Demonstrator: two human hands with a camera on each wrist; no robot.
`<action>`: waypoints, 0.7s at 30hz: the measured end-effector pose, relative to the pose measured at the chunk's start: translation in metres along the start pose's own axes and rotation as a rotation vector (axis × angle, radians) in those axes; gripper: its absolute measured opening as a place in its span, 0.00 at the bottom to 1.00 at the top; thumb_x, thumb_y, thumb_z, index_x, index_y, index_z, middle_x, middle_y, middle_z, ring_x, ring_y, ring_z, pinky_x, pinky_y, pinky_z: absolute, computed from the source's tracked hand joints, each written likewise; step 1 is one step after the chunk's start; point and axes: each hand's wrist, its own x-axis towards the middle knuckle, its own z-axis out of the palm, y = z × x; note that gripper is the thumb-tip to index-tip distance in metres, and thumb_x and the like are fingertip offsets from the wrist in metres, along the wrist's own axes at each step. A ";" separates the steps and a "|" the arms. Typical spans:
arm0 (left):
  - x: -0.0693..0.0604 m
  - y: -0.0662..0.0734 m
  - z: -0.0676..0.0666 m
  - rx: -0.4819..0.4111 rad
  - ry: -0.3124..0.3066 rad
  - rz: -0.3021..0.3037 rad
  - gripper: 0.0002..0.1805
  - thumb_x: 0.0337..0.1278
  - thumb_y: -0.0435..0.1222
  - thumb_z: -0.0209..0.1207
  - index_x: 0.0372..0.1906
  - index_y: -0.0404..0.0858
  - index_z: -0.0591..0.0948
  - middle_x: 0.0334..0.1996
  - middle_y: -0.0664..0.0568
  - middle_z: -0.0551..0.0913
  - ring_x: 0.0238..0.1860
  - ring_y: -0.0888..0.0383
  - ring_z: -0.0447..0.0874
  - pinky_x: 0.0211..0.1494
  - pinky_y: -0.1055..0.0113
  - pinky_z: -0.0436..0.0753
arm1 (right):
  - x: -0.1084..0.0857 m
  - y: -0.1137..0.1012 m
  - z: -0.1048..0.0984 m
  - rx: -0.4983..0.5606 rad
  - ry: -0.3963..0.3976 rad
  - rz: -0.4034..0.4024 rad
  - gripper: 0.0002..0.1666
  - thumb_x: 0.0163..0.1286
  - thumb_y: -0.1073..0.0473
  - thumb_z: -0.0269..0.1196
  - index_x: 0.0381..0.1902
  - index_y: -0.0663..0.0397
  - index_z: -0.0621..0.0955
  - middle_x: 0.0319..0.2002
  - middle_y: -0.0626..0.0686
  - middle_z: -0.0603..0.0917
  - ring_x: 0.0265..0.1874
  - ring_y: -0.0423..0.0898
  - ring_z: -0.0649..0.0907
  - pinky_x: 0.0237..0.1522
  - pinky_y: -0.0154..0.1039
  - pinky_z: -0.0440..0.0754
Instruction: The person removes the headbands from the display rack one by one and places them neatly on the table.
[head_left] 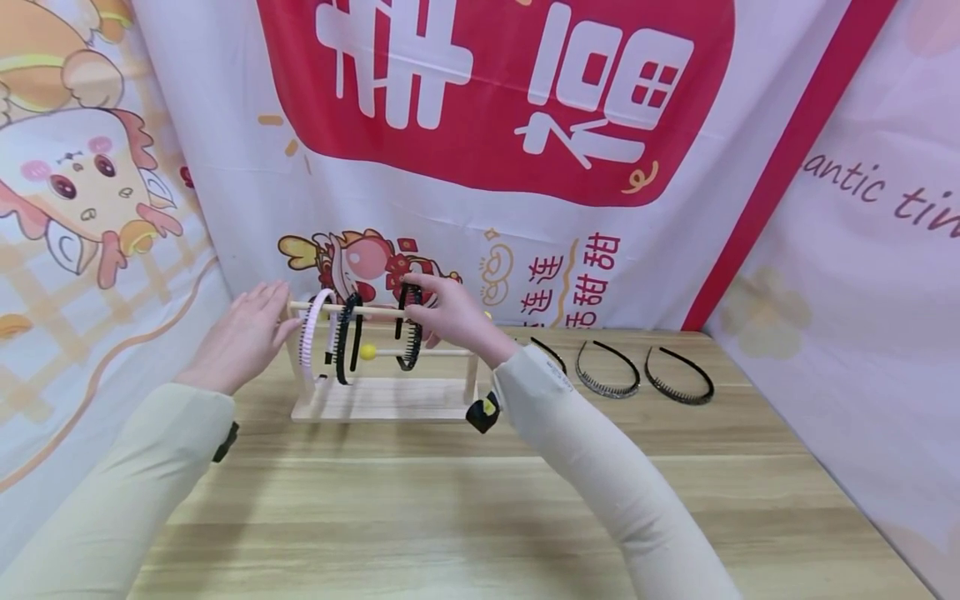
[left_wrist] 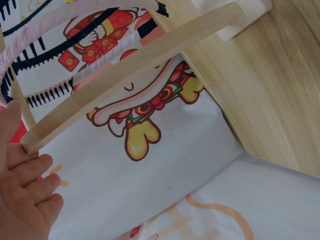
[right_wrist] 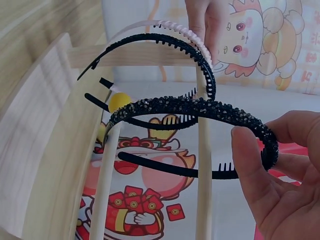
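A wooden headband rack (head_left: 405, 410) stands on the table. My right hand (head_left: 457, 312) pinches a black headband studded with dark glittery beads (right_wrist: 185, 106), which loops over the rack's top bar. At the rack's left end, my left hand (head_left: 242, 337) touches the top of the upright post (left_wrist: 135, 70), its fingers fairly straight. Between the hands, a pink ribbed headband (head_left: 307, 346) and another black headband (head_left: 342, 342) hang on the top bar, the pink one nearer my left hand. A yellow ball (right_wrist: 120, 103) sits on the end of the lower rod.
To the right on the wooden table (head_left: 360, 517) lie a black toothed headband (head_left: 678, 394) and a silvery-black one (head_left: 609, 390). A third headband (head_left: 553, 353) is partly hidden by my right sleeve. Printed cloth walls (head_left: 847, 275) border the table at the back and sides.
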 end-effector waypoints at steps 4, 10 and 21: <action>0.000 0.000 0.000 0.001 -0.008 -0.002 0.30 0.69 0.38 0.45 0.65 0.20 0.54 0.63 0.24 0.53 0.64 0.30 0.47 0.69 0.46 0.41 | -0.006 0.000 -0.006 0.051 -0.017 -0.009 0.31 0.67 0.61 0.58 0.67 0.46 0.66 0.29 0.59 0.82 0.14 0.50 0.80 0.21 0.39 0.83; 0.000 -0.001 0.000 -0.005 -0.016 -0.009 0.31 0.69 0.38 0.45 0.65 0.20 0.52 0.64 0.25 0.52 0.65 0.31 0.46 0.69 0.47 0.40 | -0.017 -0.001 -0.019 0.100 -0.033 -0.008 0.30 0.67 0.61 0.57 0.67 0.45 0.66 0.48 0.56 0.78 0.17 0.50 0.79 0.22 0.41 0.84; -0.002 0.001 -0.002 -0.005 -0.027 -0.015 0.31 0.69 0.39 0.44 0.65 0.20 0.52 0.64 0.25 0.51 0.65 0.31 0.46 0.69 0.47 0.39 | -0.033 0.004 -0.044 0.102 0.025 -0.024 0.31 0.67 0.62 0.57 0.67 0.46 0.65 0.64 0.53 0.66 0.19 0.52 0.81 0.25 0.45 0.84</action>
